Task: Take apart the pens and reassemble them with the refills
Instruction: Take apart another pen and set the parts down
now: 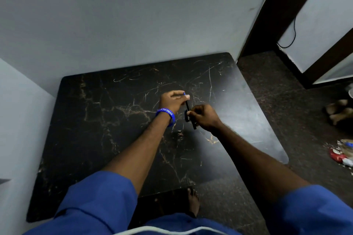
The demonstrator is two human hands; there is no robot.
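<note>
Both hands meet over the far middle of a black marble-patterned table (107,120). My left hand (172,101), with a blue wristband, pinches a thin piece with a blue tip (184,93) between thumb and fingers. My right hand (203,117) grips a slim black pen barrel (191,115) that slants from the left fingertips down towards me. A second short dark piece (186,117) lies or hangs just left of the barrel; I cannot tell which hand touches it. The dim light hides finer pen details.
The table stands in a corner, with grey walls (133,25) behind and to the left. To the right lies dark floor with red-and-white litter (339,156) and a brown object (337,112). A dark door frame (267,15) rises at the back right. My bare foot (193,202) shows under the table's near edge.
</note>
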